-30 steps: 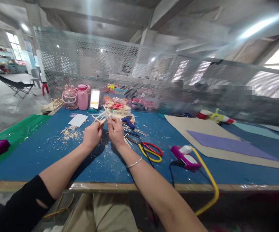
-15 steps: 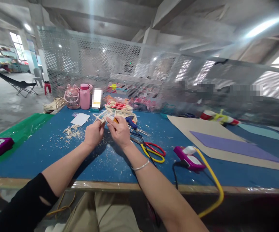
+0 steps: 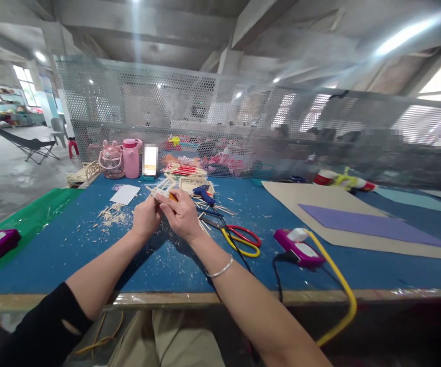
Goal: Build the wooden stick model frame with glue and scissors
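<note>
Both hands meet above the blue tabletop, close together. My left hand is closed on a small frame of pale wooden sticks, which juts out beyond the fingers. Pressed up beside it, my right hand has its fingers curled round a small orange-yellow tool, mostly hidden, its kind unclear. A blue glue gun lies just right of the right hand. Behind the hands are a flat stick-built piece and a heap of red-and-pale sticks.
Scissors with red and yellow handles lie near a purple power strip and its yellow cable. Wood scraps and a white card are at left. Pink bottles stand before a perforated screen. Purple foam lies right.
Both hands have shifted slightly, the right one leftward with the orange-yellow tool, leaving more of the glue gun in sight. The camera view has also moved a little.
</note>
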Tool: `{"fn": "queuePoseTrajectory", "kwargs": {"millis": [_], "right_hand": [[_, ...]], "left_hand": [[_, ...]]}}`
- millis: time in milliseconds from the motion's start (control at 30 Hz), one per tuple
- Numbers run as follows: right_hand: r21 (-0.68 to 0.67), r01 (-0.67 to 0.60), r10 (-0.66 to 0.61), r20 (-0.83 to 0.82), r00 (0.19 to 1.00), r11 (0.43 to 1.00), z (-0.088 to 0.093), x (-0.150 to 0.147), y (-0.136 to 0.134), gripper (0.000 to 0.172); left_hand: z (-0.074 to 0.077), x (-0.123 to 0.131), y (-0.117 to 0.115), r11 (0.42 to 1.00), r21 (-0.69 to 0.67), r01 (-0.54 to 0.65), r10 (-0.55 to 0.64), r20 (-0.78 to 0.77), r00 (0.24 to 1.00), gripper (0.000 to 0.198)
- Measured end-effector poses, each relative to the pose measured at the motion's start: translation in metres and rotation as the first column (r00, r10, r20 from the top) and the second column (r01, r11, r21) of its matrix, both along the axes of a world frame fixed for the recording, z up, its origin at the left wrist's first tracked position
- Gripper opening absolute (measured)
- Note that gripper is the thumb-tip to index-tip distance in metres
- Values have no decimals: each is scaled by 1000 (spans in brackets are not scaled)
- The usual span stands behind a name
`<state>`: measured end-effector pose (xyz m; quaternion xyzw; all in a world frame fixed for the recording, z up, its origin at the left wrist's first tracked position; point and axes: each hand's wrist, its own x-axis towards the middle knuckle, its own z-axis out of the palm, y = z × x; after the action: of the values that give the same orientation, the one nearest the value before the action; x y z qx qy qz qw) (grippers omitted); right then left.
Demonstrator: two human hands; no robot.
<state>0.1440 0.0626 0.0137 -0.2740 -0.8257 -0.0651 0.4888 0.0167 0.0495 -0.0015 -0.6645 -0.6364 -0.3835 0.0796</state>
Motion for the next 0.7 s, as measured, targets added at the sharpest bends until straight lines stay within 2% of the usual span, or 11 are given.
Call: {"fn": "queuePoseTrajectory", "kwargs": {"millis": [167, 300, 467, 633, 700], "right_hand": [[-20, -23, 22, -71, 997, 1000, -2, -4, 4, 33], [-20, -49, 47, -56, 997, 999, -3, -5, 4, 33], [-88, 18, -35, -186, 982, 996, -7, -3, 12, 35], [-50, -12, 7, -111, 994, 999, -7, -6, 9, 33], [-46, 17, -22, -128, 992, 999, -6, -5, 8, 34]], "left_hand": [[2, 0, 2, 1000, -3, -11, 11, -2, 1000, 21], [2, -1, 1, 1000, 3, -3, 3, -4, 1000, 20], [0, 0, -1, 1000, 27, 0, 0, -12, 1000, 21], [2, 1, -2, 1000, 5, -19, 19, 9, 1000, 21], [2, 1, -1, 1000, 5, -19, 19, -2, 1000, 23]]}}
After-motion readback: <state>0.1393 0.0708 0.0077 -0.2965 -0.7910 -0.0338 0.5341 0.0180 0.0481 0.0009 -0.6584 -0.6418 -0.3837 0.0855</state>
